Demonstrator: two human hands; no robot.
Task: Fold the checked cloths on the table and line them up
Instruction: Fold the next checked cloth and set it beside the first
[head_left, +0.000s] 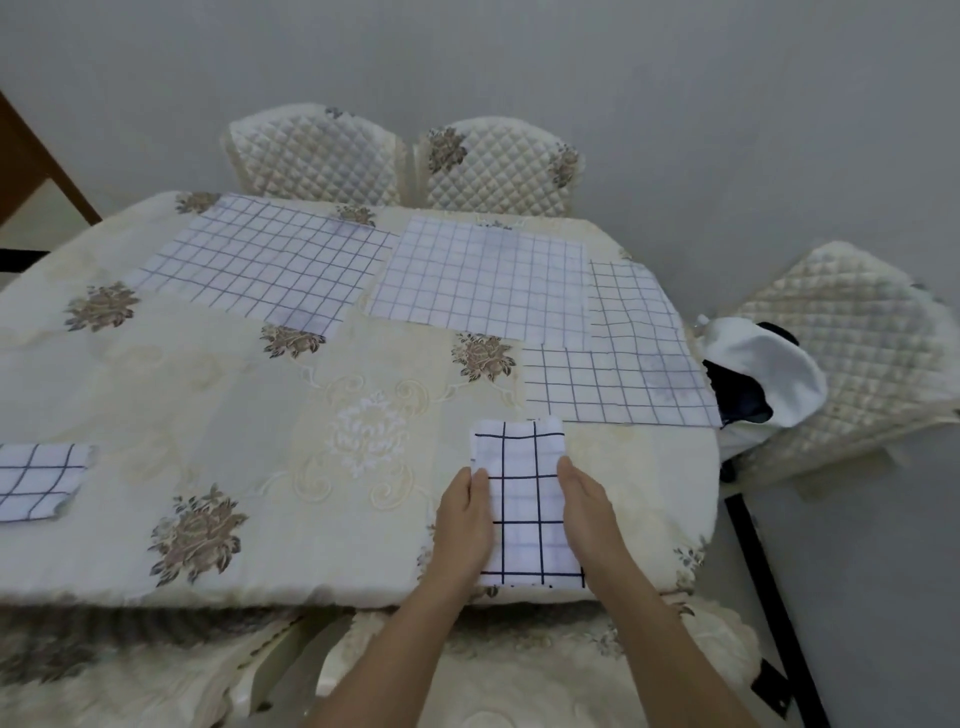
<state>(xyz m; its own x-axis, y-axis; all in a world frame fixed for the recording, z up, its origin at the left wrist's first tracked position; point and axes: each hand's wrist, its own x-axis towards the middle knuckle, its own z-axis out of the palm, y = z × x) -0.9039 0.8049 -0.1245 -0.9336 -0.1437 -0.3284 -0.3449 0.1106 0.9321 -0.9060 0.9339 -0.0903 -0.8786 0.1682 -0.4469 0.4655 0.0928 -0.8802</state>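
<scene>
Two hands down flat near the front edge of the surface (156, 395), one on each side of a folded cloth (524, 499). Left hand (465, 514) open, fingers straight and close together, pressed against the left edge of the cloth. Right hand (589, 512) open the same way, against the right edge. No grip on the cloth, just flat palms touching its sides. Cloth white with dark lines, long and narrow, pointing away from the body, its near end right at the edge. Second folded cloth (39, 480) far off at the left edge, lying alone. Three more cloths open and flat at the back: left cloth (265, 262) turned a bit, middle cloth (478, 275) just beside it, right cloth (628, 358) by the right edge with its top part tucked under the middle one. Cream cover with brown flowers all over the surface. Two chairs (405, 158) side by side behind it, close to the grey wall (519, 52). Third chair (852, 353) at the right, with a white and dark bundle (763, 369) on it, touching the corner of the right cloth.
</scene>
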